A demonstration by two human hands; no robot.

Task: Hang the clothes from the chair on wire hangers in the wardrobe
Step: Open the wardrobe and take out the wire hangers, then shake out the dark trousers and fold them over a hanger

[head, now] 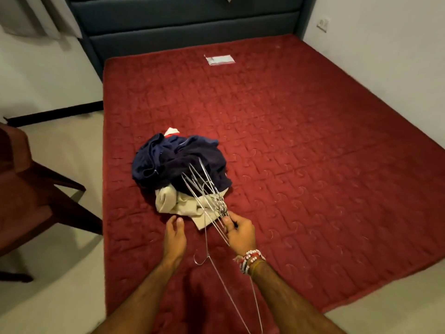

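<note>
Red quilted mattress [313, 165] fills most of our view, with a dark blue padded headboard [192, 25] at 12 o'clock and a brown wooden chair [29, 189] at 9 o'clock. The crumpled heap of navy and beige clothes [178, 162] lies on the mattress just left of centre.

Our right hand [240, 231] has its fingers curled round a bunch of thin silver wire hangers [204, 189] near their necks, and their far ends rest on the heap. Our left hand [174, 235] is relaxed and holds nothing, its fingertips at the beige cloth's near edge; we cannot tell whether they touch.

We judge the clothes soft, light and limp, best pinched at a collar or waistband. The hangers look springy, light and apt to tangle, so we would take each by its neck.

One more wire hook [199, 260] shows at 6 o'clock; its frame runs out of view. We cannot count the garments or hangers, and no wardrobe is in view.
</note>
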